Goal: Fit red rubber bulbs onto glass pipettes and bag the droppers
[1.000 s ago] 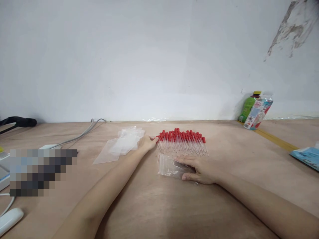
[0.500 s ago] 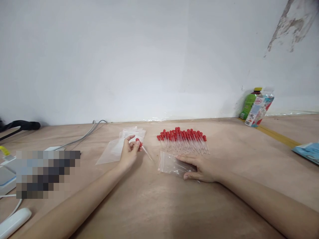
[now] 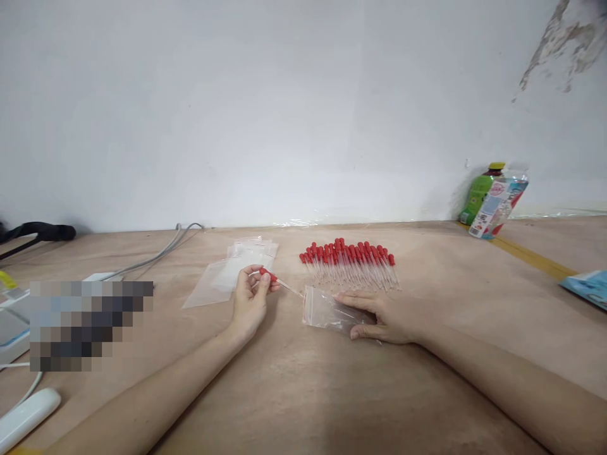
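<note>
Pinched between the thumb and fingers of my left hand (image 3: 251,294) is a dropper (image 3: 269,275), held by its red rubber bulb. Its thin clear tube slants down to the right, and the tip is at the left end of a clear zip bag (image 3: 320,308). My right hand (image 3: 379,316) rests on that bag with thumb and fingers spread, pressing it against the table. Behind the bag, a row of several red-bulbed droppers (image 3: 351,256) lies side by side, bulbs toward the wall. More flat zip bags (image 3: 208,284) lie overlapped behind my left hand.
A green bottle with a yellow cap (image 3: 478,196) and a printed carton-like pack (image 3: 497,205) stand against the wall at right. A blue packet (image 3: 588,287) lies at the right edge. Grey cables (image 3: 156,258), a blurred-out patch and a white rounded object (image 3: 31,414) occupy the left.
My left hand has turned the dropper flatter, and its tip has moved right and up to the bag's end. My right hand stays on the bag. The view has shifted slightly.
</note>
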`<state>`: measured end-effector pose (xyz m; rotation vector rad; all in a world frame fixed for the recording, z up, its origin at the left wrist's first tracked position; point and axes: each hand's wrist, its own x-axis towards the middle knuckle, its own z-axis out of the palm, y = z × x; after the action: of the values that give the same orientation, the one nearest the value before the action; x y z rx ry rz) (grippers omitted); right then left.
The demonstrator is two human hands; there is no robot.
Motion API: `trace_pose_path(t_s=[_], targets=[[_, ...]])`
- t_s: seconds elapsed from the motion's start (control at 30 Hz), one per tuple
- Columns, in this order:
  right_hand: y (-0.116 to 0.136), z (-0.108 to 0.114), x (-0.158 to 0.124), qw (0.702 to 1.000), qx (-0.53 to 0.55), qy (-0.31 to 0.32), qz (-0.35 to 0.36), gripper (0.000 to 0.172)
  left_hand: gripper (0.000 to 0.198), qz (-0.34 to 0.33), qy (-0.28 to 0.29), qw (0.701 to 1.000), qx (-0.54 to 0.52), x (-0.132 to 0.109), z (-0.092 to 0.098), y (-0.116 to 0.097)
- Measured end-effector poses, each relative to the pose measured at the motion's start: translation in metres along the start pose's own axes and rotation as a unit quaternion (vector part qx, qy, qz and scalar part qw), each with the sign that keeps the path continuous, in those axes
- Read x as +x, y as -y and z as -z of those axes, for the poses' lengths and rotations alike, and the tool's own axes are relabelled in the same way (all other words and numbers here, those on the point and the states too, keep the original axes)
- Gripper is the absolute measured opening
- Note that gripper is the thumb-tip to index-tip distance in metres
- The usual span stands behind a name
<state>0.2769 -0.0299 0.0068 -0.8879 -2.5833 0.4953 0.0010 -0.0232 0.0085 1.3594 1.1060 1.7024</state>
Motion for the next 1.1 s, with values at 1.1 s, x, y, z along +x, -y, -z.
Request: trace_pose_path(t_s=[1.1], targets=[[0.006,0.005,-0.009,0.999,0.030,0.014,-0.041,0.064,0.024,-0.006,0.254,0.910,0.327,-0.026,-0.014,-0.003]])
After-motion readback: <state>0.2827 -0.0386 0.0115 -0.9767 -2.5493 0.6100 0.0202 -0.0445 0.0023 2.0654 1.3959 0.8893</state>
